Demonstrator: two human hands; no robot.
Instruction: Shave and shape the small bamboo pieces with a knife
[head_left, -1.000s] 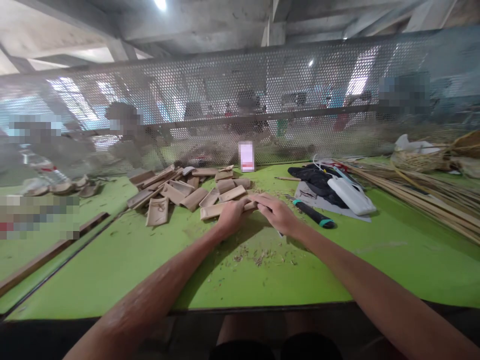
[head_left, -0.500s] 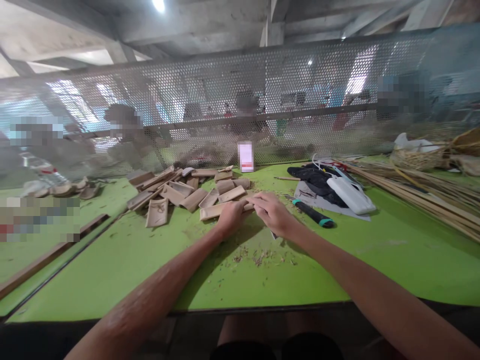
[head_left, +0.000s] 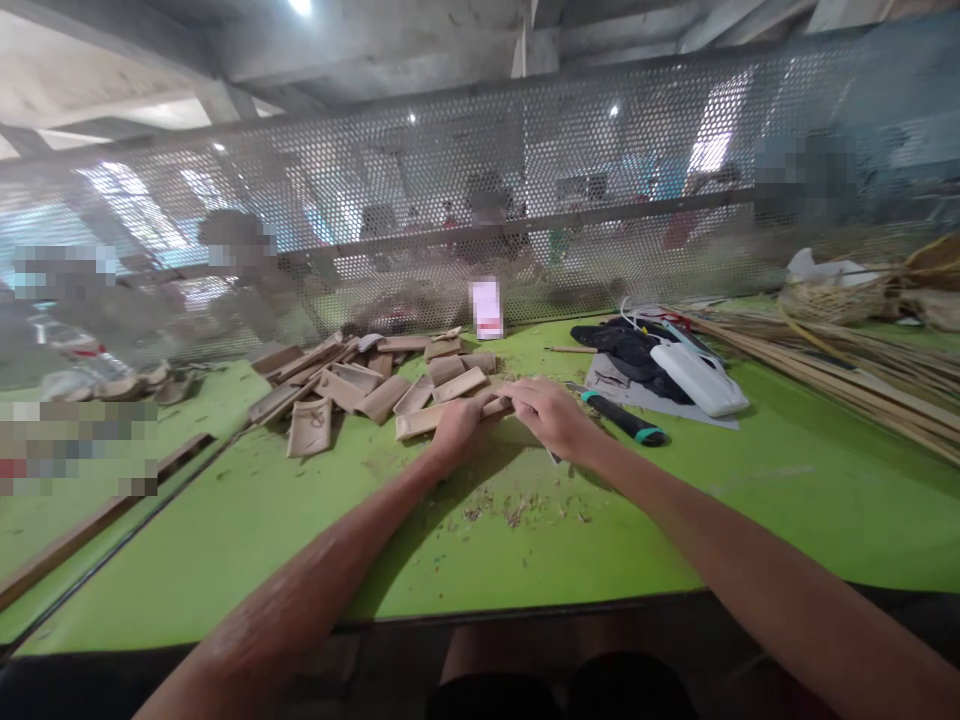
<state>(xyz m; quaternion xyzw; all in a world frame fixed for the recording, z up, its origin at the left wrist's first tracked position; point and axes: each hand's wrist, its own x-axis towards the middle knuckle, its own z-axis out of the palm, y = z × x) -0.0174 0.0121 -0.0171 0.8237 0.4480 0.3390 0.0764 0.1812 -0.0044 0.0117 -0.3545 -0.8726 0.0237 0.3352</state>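
Note:
My left hand point(head_left: 459, 428) is closed on a short bamboo piece point(head_left: 495, 407) above the green table. My right hand point(head_left: 553, 415) meets it at the piece's right end, its fingers bent over the top. Below my right palm pokes the tip of a thin grey blade point(head_left: 554, 458); the rest of that tool is hidden in the hand. Just behind my hands lies a heap of split bamboo pieces point(head_left: 382, 398), several of them curved like troughs. Shavings point(head_left: 517, 508) are scattered on the table point(head_left: 300, 540) in front of me.
A knife with a black and teal handle point(head_left: 624, 418) lies right of my hand. Beyond are a black cloth point(head_left: 626, 350), a white plastic device point(head_left: 701, 380) and long bamboo strips point(head_left: 840, 375). A perforated metal screen point(head_left: 420, 220) bounds the table's back; a wooden strip point(head_left: 97, 525) lies left.
Both hands stay together at the bamboo piece, with the right fingers slightly shifted. The whole view has tilted a little; the things on the table lie as before.

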